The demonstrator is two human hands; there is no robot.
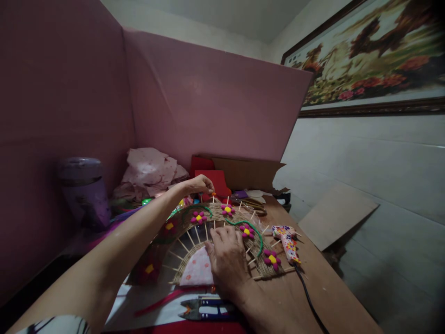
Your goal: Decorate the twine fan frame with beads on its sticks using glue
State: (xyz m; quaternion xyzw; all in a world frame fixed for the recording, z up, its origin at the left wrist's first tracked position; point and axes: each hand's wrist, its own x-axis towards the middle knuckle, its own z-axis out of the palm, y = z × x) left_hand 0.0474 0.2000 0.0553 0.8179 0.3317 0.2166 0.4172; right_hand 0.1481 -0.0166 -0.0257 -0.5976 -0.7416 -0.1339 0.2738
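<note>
A fan-shaped craft of wooden sticks woven with twine (255, 266) lies on the table, trimmed with magenta-and-yellow felt flowers (246, 231) and curling green cord (259, 236). At its far edge my left hand (200, 184) is closed in a pinch on a small orange bead (213, 194), by a stick's tip. My right hand (227, 260) lies open over the craft's middle, fingers stretched across the sticks and partly covering a pale fabric half-circle (195, 269) with pinkish-orange dots. Close below, blue-handled thread snips (198, 309) rest beside a red strip (160, 302).
A flower-patterned glue gun (288, 243) with a black cord (309, 301) lies at right. Behind the craft are scissors (255, 204), red card (212, 181) and a cardboard box (248, 174). Crumpled pink fabric (153, 169) and a purple tumbler (83, 195) stand at left.
</note>
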